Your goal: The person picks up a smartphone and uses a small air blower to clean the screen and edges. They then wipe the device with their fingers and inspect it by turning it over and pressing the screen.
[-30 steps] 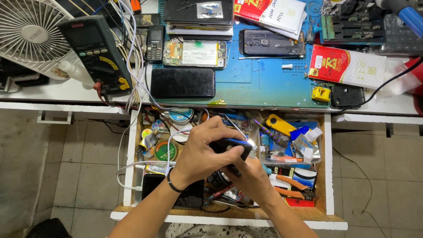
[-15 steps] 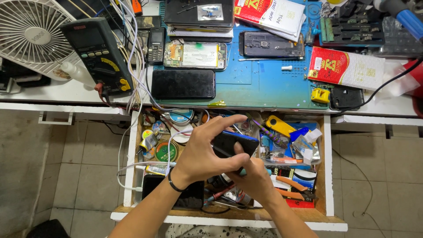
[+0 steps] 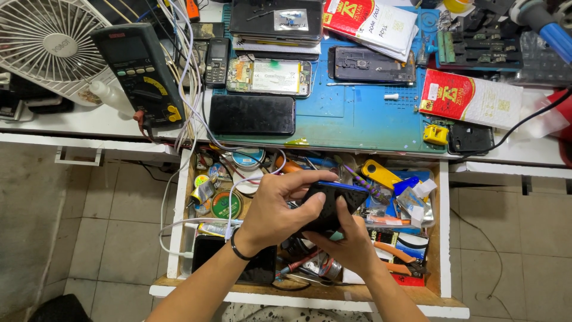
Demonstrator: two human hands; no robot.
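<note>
Both hands (image 3: 310, 217) grip a dark phone (image 3: 333, 203), its long axis tilted up-right.

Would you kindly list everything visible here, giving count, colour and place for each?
phone: one, black with blue edge, held over the drawer
drawer: one, wooden, open, full of tools and tape rolls
mat: one, blue, on the desk
dark phone: one, black, mat's left edge
opened phones: two, top of the mat
meter: one, black, desk left
fan: one, white, far left
red packets: two, desk right
left hand: one, gripping the phone
right hand: one, under the phone
</note>
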